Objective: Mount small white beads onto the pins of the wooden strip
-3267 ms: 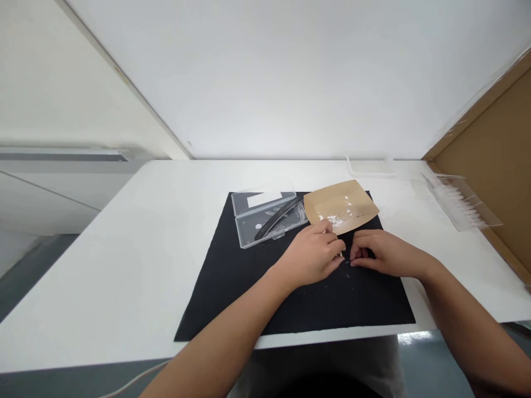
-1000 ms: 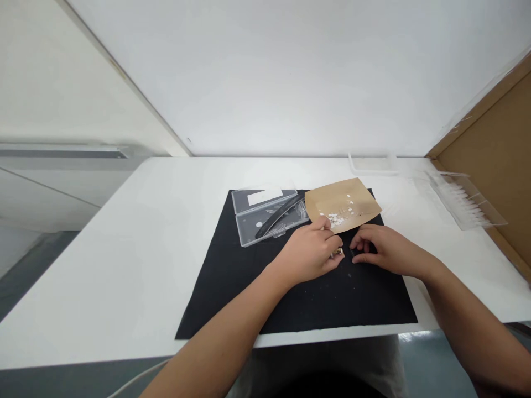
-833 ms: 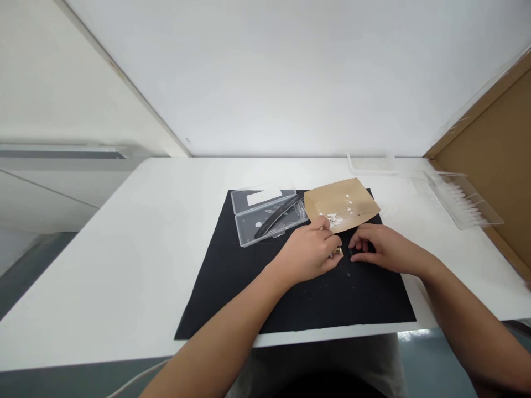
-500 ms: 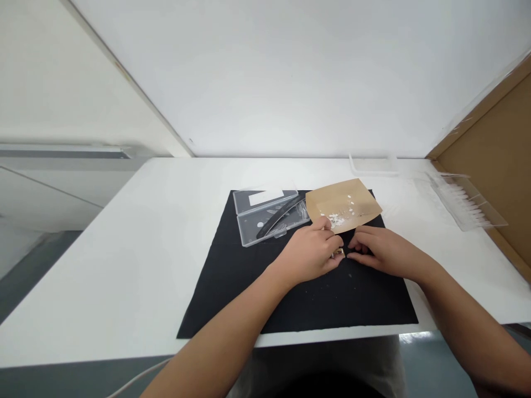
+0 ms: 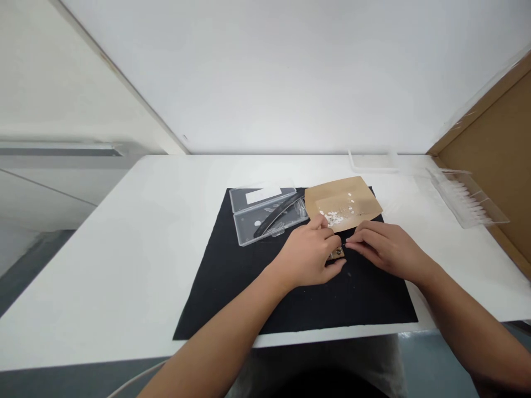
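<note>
My left hand [image 5: 311, 251] rests over the black mat [image 5: 232, 293], fingers curled round a small gold-tan piece [image 5: 338, 252] with a dark round spot on it. Most of that piece is hidden under the fingers. Close by on the right, my right hand [image 5: 385, 249] is closed in a pinch, its fingertips pointing at the piece. Something thin and dark shows at those fingertips, too small to name. Just beyond both hands lies a brown paper tray [image 5: 327, 193] with small white flakes [image 5: 333, 218] in it.
A clear plastic case [image 5: 243, 235] lies open on the mat, holding clear slivers, with a black curved strip [image 5: 277, 214] across it. Farther back are a white shallow tray [image 5: 373, 169] and, at right, a clear box of white tips [image 5: 467, 202]. A cardboard panel [image 5: 489, 132] borders the right.
My right fingers have closed from a loose gap into a pinch and sit slightly higher. My left thumb has dropped away a little, showing more of the gold-tan piece. The view has shifted slightly.
</note>
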`<state>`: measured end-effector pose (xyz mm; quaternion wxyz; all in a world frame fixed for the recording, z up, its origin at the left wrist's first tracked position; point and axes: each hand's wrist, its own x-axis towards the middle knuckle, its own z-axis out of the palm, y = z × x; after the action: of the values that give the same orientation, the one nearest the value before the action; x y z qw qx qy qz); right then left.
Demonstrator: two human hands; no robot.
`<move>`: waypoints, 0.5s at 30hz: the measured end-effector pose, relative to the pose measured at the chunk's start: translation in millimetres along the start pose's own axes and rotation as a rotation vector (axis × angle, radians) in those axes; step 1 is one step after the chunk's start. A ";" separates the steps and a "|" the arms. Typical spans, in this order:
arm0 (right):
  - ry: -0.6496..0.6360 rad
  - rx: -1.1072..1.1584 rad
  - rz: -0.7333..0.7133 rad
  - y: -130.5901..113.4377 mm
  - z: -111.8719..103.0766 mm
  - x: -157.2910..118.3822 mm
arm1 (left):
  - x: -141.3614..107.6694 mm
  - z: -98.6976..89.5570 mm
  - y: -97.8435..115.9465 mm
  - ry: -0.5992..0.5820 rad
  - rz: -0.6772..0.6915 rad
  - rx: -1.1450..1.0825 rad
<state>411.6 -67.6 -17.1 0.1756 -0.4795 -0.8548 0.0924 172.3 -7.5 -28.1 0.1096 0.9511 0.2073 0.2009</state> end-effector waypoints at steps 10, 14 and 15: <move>-0.023 -0.173 -0.062 -7.8 5.9 1.2 | -0.2 3.9 -2.0 0.014 -0.024 -0.010; -0.040 -0.197 -0.093 -12.5 5.8 3.4 | -0.2 5.9 -3.1 0.007 -0.023 0.007; -0.039 -0.200 -0.104 -13.4 5.9 3.8 | -0.1 6.3 -3.2 0.008 -0.022 0.009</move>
<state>397.0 -71.3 -17.3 0.1147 -0.4479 -0.8867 0.0067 173.8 -5.4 -34.8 0.1068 0.9485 0.2192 0.2023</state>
